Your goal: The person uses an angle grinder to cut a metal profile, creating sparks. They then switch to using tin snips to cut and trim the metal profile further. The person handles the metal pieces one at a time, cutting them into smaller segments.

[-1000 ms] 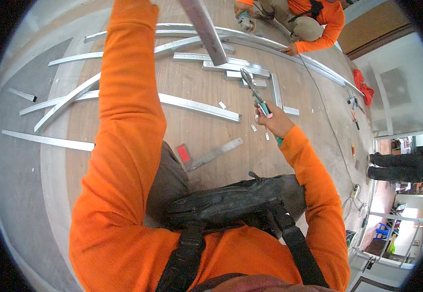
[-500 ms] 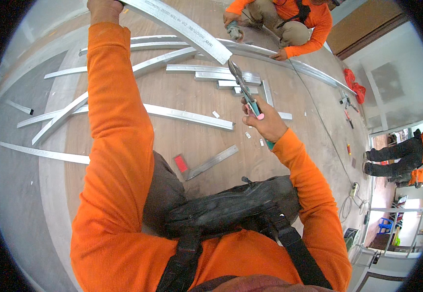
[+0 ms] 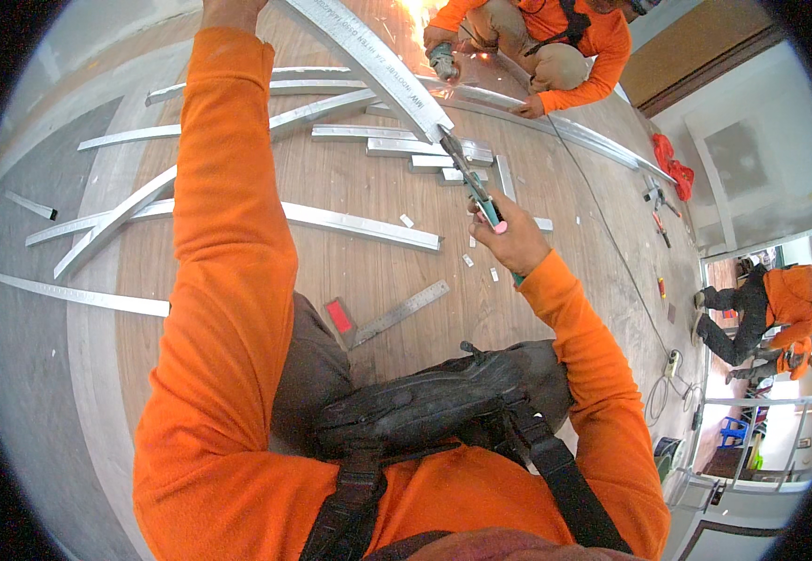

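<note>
A long silvery metal stud (image 3: pixel 368 61) slants down from the upper edge, raised above the floor. At its upper end is my left hand (image 3: pixel 235 13), closed on it; the fingers are partly cut off by the picture's edge. My right hand (image 3: pixel 510 234) grips a pair of tin snips (image 3: pixel 469 173) with teal and pink handles. The snips' jaws meet the stud's lower end; whether they bite into the metal I cannot tell. Below that end, several short metal pieces (image 3: pixel 429 148) lie stacked on the wooden floor (image 3: pixel 350 271).
Across the floor lie more metal studs (image 3: pixel 359 224) and a square with a red handle (image 3: pixel 340 315). A co-worker (image 3: pixel 574 56) crouches ahead with an angle grinder (image 3: pixel 443 61) throwing sparks (image 3: pixel 415 19). A cable (image 3: pixel 602 220) runs down the right; another person (image 3: pixel 789 299) bends beyond.
The stud and my left hand have shifted slightly right, and the stud's end has come to the snips' jaws. Sparks now fly from the co-worker's grinder. The person at right has bent over.
</note>
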The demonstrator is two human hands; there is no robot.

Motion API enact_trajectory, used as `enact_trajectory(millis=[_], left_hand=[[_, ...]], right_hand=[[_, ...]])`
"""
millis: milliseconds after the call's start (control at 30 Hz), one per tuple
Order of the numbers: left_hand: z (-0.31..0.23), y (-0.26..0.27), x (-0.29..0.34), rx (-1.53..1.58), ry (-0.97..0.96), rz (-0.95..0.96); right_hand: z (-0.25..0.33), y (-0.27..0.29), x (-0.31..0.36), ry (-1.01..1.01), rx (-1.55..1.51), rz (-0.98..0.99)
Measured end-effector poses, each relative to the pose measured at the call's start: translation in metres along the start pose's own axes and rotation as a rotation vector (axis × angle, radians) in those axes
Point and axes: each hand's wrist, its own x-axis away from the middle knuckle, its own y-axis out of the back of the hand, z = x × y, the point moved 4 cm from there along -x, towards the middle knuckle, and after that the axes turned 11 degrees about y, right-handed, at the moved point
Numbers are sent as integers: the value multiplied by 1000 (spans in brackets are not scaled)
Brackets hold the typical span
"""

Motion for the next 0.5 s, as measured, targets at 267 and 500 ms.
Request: enact_trajectory(millis=[267,500], left_hand=[[1,1,0,-6,-27,35],[2,5,-3,-11,-31,31]], right_hand=[[-9,1,-3,-36,23,25],[-2,1,-5,-29,17,17]])
